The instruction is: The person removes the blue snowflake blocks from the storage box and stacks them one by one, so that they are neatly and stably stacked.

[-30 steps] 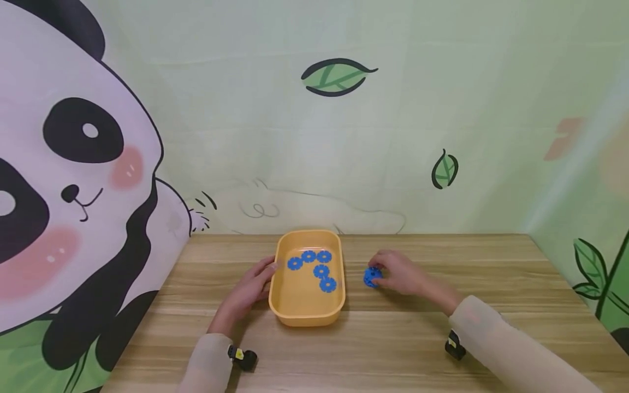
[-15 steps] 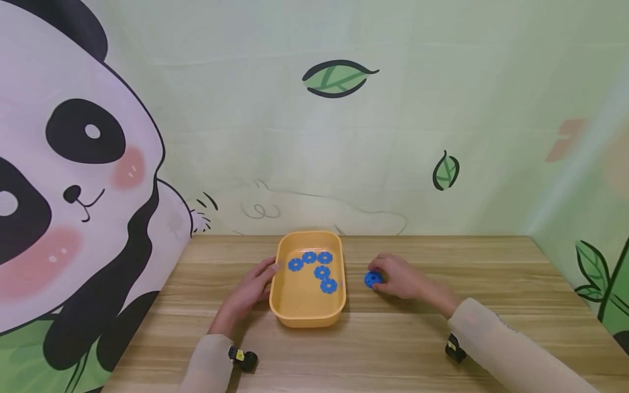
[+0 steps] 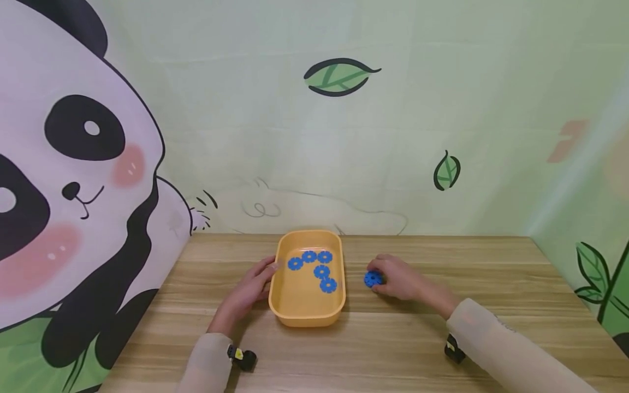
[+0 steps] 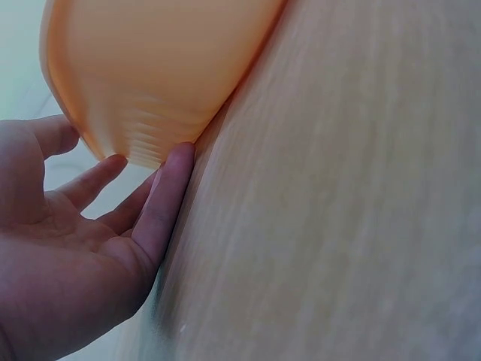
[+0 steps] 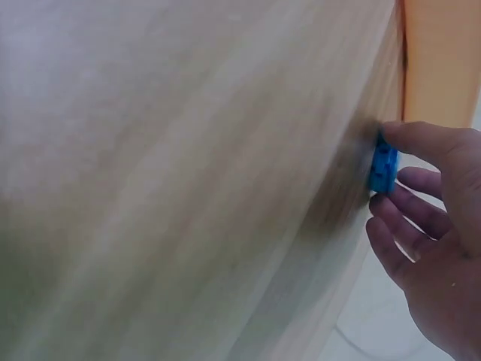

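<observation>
My right hand (image 3: 397, 277) pinches a small stack of blue notched building discs (image 3: 373, 279) between thumb and fingers, on or just over the table right of the yellow tray (image 3: 302, 312). From the right wrist, the stack (image 5: 384, 167) shows edge-on, and the fingertips partly cover it. My left hand (image 3: 249, 289) touches the tray's left side. In the left wrist view, its fingers (image 4: 171, 180) lie fairly straight against the outer wall, the thumb near the rim. Several single blue discs (image 3: 321, 272) lie flat inside the tray, toward its far end.
The wooden table (image 3: 417, 349) runs back to a printed cloth wall (image 3: 383, 136) with a panda and leaves. Black wrist cameras (image 3: 244, 360) hang below both sleeves.
The discs in my right hand looked uneven a second ago and now sit as a neater stack. The hand has barely moved. Left hand, tray and loose discs stay put.
</observation>
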A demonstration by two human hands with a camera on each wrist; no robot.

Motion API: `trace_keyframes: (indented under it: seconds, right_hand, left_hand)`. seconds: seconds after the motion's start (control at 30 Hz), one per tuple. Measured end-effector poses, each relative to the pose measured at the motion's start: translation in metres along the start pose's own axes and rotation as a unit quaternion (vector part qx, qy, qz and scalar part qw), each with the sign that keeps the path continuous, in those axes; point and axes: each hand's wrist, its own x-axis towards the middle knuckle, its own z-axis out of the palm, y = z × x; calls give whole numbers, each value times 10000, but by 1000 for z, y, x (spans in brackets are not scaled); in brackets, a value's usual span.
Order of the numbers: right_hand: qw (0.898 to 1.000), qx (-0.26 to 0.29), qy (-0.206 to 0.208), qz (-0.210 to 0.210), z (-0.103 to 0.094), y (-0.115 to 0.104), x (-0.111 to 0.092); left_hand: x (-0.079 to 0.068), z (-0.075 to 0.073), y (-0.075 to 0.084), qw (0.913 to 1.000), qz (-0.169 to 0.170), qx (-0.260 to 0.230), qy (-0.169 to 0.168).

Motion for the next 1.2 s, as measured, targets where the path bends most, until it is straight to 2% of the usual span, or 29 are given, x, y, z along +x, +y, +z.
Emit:
trace_keyframes:
  seconds: [0.2,0.4,0.57,0.73,0.87,1.2]
  right_hand:
    - [9997,-134,-60,193,-15,-4,5]
    - [9988,260,-54,418,-43,-31,22]
    - [9999,125,6,69,-52,-57,44]
    - [9980,-206,-46,-595,-41,-74,65]
    - [9945,-351,-306,-942,-28,-82,78]
    - [9870,-618,-1293,-733,-7,-92,93]
  left_hand:
    - [1,1,2,10000,-35,38,-24]
    - [2,0,5,10000,-13,47,-28]
    - [1,-4,5,9997,-96,229,68]
    - [0,-6,2,9999,-46,158,31]
    - [0,-6,2,10000,-40,73,12]
    - [0,-3,1,9999,-76,96,3]
